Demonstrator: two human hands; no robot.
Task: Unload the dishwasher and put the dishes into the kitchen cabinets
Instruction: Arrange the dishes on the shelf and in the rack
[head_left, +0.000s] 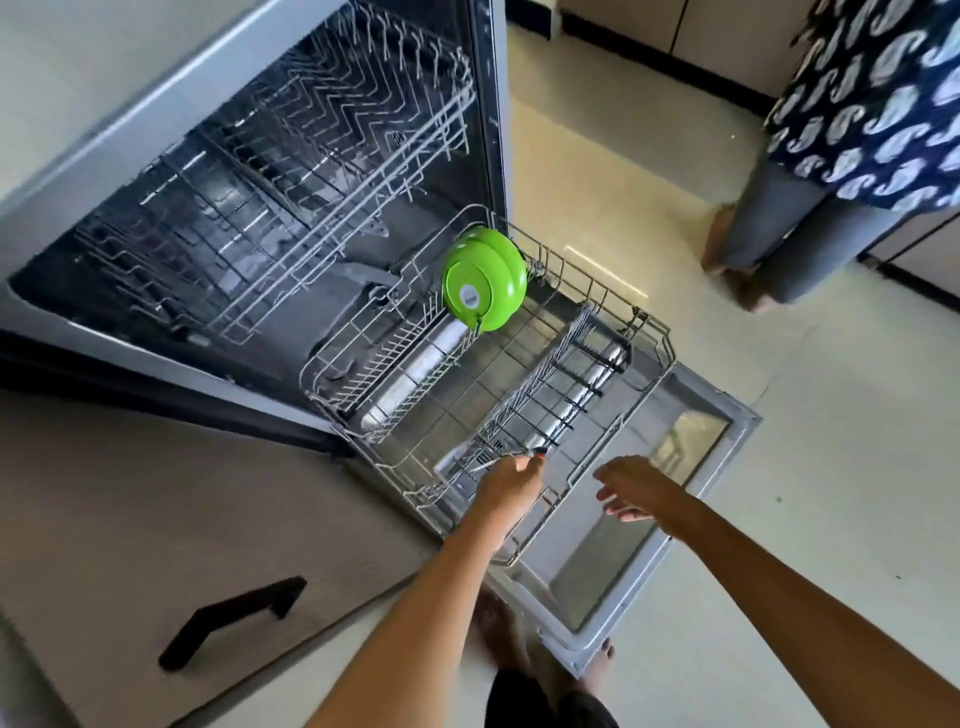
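The grey dishwasher (156, 171) stands open, its door (691, 467) lowered flat over the pale tiled floor (597, 171) and its wire lower rack (519, 374) of thin grey rods pulled out over the door. Near the rack's back edge two round, glossy green bowls (483, 278) stand on edge, the nearer base bearing a small white label too blurred to read. The left hand (511, 480) pinches something small and blurred at the rack's front, while the right hand (631, 486) hovers just beside it with loosely spread fingers, holding nothing.
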